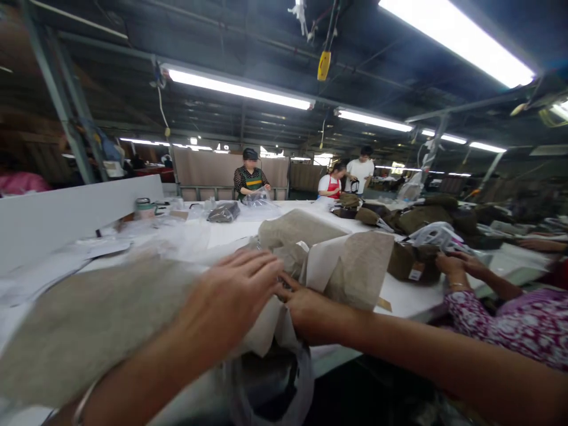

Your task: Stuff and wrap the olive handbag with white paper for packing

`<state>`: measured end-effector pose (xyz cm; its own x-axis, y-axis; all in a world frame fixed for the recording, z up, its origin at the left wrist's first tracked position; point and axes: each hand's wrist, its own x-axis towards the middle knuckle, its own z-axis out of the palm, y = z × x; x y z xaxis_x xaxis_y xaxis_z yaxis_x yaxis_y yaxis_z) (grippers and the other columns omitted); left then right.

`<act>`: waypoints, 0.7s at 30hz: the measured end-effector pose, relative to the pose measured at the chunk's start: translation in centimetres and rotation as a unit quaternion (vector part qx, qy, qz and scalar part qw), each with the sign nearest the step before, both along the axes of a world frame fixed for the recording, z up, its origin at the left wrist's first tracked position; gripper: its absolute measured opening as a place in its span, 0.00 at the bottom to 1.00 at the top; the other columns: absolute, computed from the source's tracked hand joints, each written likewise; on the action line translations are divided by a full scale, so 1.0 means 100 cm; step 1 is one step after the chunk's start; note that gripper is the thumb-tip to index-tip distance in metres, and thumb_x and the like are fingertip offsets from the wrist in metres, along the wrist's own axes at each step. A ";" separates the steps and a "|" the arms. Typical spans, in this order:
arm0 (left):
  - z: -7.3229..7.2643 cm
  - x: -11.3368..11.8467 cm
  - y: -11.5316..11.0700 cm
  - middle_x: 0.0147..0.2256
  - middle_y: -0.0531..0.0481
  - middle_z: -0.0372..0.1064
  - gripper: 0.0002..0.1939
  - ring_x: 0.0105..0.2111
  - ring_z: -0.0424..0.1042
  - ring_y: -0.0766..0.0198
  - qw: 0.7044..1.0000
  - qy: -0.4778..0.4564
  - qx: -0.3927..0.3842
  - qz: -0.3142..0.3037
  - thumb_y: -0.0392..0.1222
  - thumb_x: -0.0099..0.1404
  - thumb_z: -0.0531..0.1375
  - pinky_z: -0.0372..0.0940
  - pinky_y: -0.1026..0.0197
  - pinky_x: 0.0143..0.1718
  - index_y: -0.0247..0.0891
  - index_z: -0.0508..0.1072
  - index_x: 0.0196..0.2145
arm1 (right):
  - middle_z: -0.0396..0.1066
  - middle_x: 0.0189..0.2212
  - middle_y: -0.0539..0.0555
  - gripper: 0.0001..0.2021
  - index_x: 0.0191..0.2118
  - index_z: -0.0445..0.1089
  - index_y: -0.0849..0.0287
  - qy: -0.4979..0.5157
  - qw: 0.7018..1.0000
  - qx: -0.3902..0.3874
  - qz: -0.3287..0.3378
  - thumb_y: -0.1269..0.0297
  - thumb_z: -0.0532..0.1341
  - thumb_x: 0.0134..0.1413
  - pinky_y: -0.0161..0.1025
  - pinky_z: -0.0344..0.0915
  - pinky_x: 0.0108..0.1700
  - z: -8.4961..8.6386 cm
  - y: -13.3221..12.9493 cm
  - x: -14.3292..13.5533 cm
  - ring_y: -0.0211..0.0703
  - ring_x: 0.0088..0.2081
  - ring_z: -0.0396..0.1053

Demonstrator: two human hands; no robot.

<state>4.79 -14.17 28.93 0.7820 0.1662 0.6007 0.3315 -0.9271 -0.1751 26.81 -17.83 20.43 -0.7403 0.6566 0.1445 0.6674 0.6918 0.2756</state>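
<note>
Factory table (412, 299), left hand (231, 296) flat on one beige fabric piece (84, 325), right hand (306, 310) pinching white paper (322, 263)

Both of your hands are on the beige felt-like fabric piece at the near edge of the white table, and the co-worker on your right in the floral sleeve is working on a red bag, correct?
Not quite. The head view shows the left hand and right hand on the beige felt-like fabric piece at the white table, but the co-worker's hand in the floral sleeve is at an olive-brown bag, not a red one.
</note>
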 end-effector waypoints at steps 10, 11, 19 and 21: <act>-0.067 -0.033 0.077 0.42 0.40 0.78 0.26 0.37 0.78 0.45 0.949 0.150 -0.046 0.272 0.36 0.73 0.50 0.72 0.47 0.38 0.45 0.61 0.67 | 0.67 0.62 0.52 0.21 0.54 0.74 0.52 0.113 0.985 -0.126 -0.043 0.68 0.63 0.52 0.65 0.15 0.69 -0.007 -0.010 0.032 0.57 0.74 0.30; -0.069 -0.038 0.068 0.47 0.39 0.76 0.27 0.41 0.77 0.45 0.957 0.116 -0.013 0.267 0.33 0.71 0.49 0.73 0.46 0.40 0.46 0.63 0.66 | 0.66 0.63 0.52 0.25 0.55 0.73 0.51 0.126 0.980 -0.147 -0.048 0.69 0.64 0.49 0.66 0.15 0.69 0.000 -0.012 0.035 0.58 0.74 0.30; -0.078 -0.024 0.011 0.49 0.39 0.77 0.34 0.37 0.80 0.49 0.979 0.167 -0.055 0.106 0.26 0.55 0.48 0.76 0.54 0.34 0.37 0.75 0.56 | 0.56 0.69 0.52 0.22 0.62 0.66 0.52 0.288 0.948 -0.137 -0.008 0.59 0.58 0.64 0.53 0.40 0.72 0.052 -0.020 0.016 0.49 0.71 0.48; -0.082 -0.029 0.002 0.47 0.39 0.78 0.30 0.34 0.80 0.49 0.975 0.164 -0.121 0.089 0.28 0.56 0.50 0.75 0.54 0.31 0.40 0.77 0.54 | 0.49 0.71 0.52 0.30 0.70 0.54 0.50 0.213 0.967 -0.138 0.019 0.55 0.58 0.66 0.56 0.35 0.73 0.035 -0.010 0.006 0.53 0.73 0.42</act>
